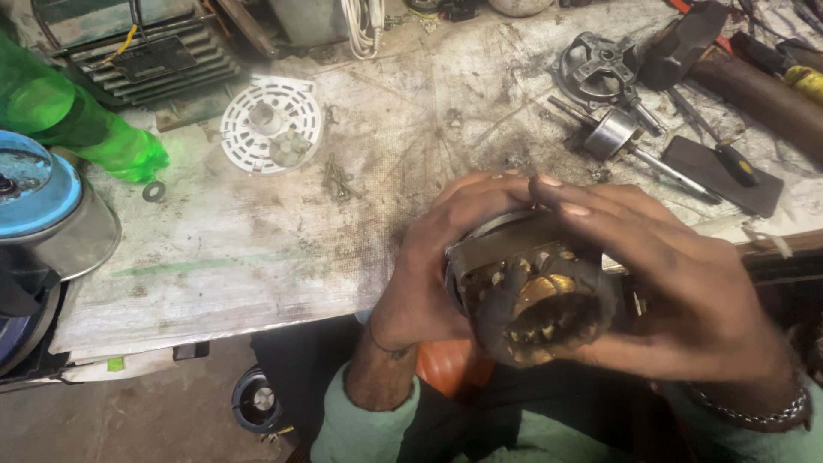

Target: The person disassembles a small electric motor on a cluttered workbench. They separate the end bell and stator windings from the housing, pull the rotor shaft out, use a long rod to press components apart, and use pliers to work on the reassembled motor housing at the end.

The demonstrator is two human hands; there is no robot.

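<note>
Both hands hold a motor stator [536,300] in front of the body, just off the near edge of the tabletop [257,249]. Left hand [437,266] cups it from the left and behind, fingers [480,190] curled over its top, grasping the metal body. Right hand [677,291] wraps it from the right, fingers [570,206] laid across the top and the thumb low under the rim, also grasping it. Open end of the stator faces the camera; dark taped windings ring a hollow bore, copper-coloured metal shows inside. The bore is empty.

How far along, judged from how things lie: the motor looks already taken apart. Beyond the right fingers, up on the tabletop, lies the rotor [617,137] with its shaft, out of the stator. Just past it sits a metal end bracket [600,69]. Far to the left of the left fingers lies a white round vented cover [272,124], and between that cover and the fingers a small heap of screws [339,180]. So covers off, rotor out, fasteners loose; the stator itself is in hand, turned for a look. Nothing is refitted yet. Whether the windings are damaged I cannot tell, the frame is blurred there.

Also around: a washer [154,190] and a green bottle [77,120] far left, a screwdriver [720,146] on a dark flat plate [729,184] beyond the right fingers.
</note>
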